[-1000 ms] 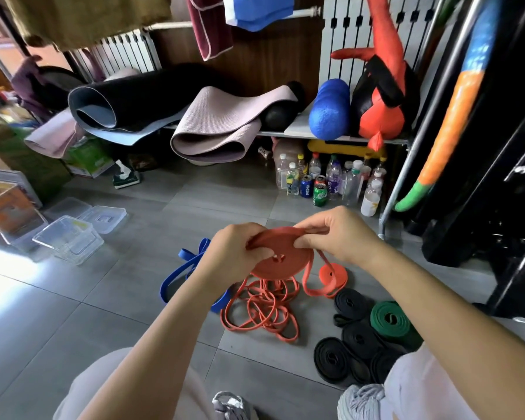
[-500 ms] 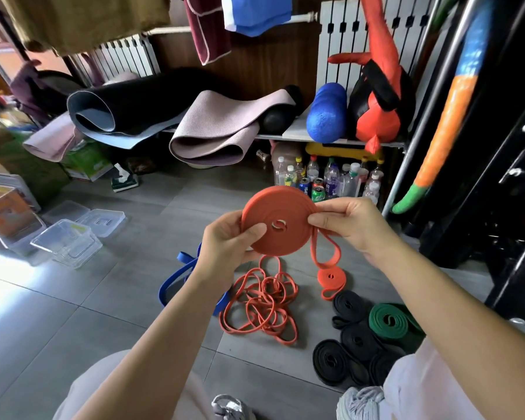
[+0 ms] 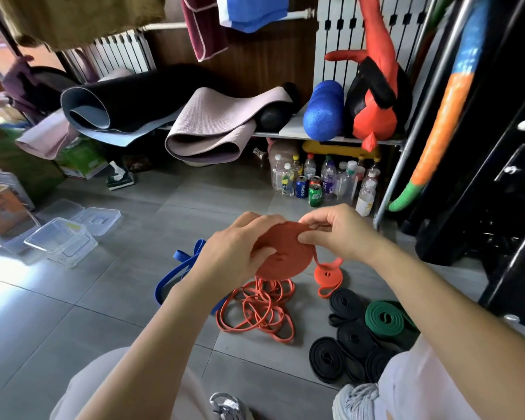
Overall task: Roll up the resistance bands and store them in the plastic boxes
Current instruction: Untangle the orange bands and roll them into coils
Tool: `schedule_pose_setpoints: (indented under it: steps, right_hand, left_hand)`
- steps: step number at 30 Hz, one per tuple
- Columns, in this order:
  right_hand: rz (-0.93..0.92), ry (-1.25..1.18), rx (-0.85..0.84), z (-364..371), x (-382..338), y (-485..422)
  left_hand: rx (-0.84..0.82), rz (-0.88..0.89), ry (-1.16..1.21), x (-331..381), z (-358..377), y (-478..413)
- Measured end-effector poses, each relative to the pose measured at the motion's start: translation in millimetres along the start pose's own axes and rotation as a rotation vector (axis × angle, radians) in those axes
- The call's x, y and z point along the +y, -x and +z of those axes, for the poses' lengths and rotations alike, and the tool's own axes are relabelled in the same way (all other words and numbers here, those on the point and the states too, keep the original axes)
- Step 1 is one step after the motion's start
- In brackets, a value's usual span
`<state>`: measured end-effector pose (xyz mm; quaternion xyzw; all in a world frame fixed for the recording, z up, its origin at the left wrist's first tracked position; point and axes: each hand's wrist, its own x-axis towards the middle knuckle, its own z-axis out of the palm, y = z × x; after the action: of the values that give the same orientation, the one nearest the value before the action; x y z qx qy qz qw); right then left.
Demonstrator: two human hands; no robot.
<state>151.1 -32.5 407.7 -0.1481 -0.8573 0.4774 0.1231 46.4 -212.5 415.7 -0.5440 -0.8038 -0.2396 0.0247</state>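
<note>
Coil now sits lower and tipped flatter than half a second ago, when it was held up face-on. Both hands have closed in on it.

Left hand (image 3: 234, 253) wraps the left half of the flat-wound orange rubber coil (image 3: 281, 253), thumb across its face. Right hand (image 3: 337, 234) pinches the band at the coil's upper right rim, fingers curled. Unwound orange tail (image 3: 315, 259) drops from the coil's right side toward a small rolled orange band (image 3: 326, 272) on the grey tiled floor (image 3: 103, 313). Can't tell if the two are joined.

On the floor under the hands:
- Loose tangle of thin orange bands (image 3: 258, 310).
- Flat blue band (image 3: 176, 274) just left of it, partly behind the left forearm.
- Rolled black bands (image 3: 346, 338) and one rolled green band (image 3: 385, 316) near the floor's right side.
- Clear plastic boxes (image 3: 64, 241), well apart at the floor's left side. No band shows in them.

Step in hand looks like winding, not storing, since the tail is still out. Next move likely needs the right hand to feed the tail round the rim under tension while the left clamps the layers. If either grip slackens, the rubber will probably spring open.
</note>
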Motion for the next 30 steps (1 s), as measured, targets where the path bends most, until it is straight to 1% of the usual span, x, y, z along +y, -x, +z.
schedule_pose_setpoints:
  steps: [1,3,6,8,11,14,17,20,23,26,30]
  right_hand:
    - [-0.002,0.043,-0.027,2.4,-0.5,0.9]
    - [-0.001,0.098,-0.055,7.8,-0.9,1.9]
    - [0.002,0.097,-0.055,9.8,0.8,0.6]
    - [0.003,0.076,-0.069,7.9,1.5,0.2]
    - [0.006,-0.020,-0.026,3.0,1.5,-0.2]
    - [0.020,-0.095,0.024,-6.1,1.7,-0.6]
    - [0.017,-0.105,0.063,-13.6,0.6,0.3]
    - [0.044,-0.106,0.077,-16.9,4.0,1.1]
    - [0.052,-0.134,0.099,-12.8,6.2,2.2]
    - [0.014,-0.093,0.114,-3.9,4.9,3.3]
    - [0.099,-0.093,0.125,1.4,2.7,4.2]
  left_hand:
    - [0.015,-0.005,0.004,0.6,-0.7,-0.5]
    - [-0.007,-0.001,-0.005,2.2,1.1,-1.2]
    - [-0.104,0.048,0.033,2.1,8.9,-1.2]
    - [-0.130,0.055,0.043,0.6,12.5,-1.7]
    - [-0.037,0.035,0.126,-3.3,14.5,-3.3]
    - [0.055,-0.054,0.241,-8.1,10.5,-5.4]
    - [0.118,-0.129,0.403,-10.0,4.6,-5.0]
    - [0.178,-0.160,0.515,-8.4,2.2,-3.6]
    - [0.199,-0.192,0.669,-4.3,2.3,-3.8]
    - [0.207,-0.241,0.788,-2.9,3.2,-3.5]
    - [0.200,-0.300,0.805,-7.6,6.4,-2.1]
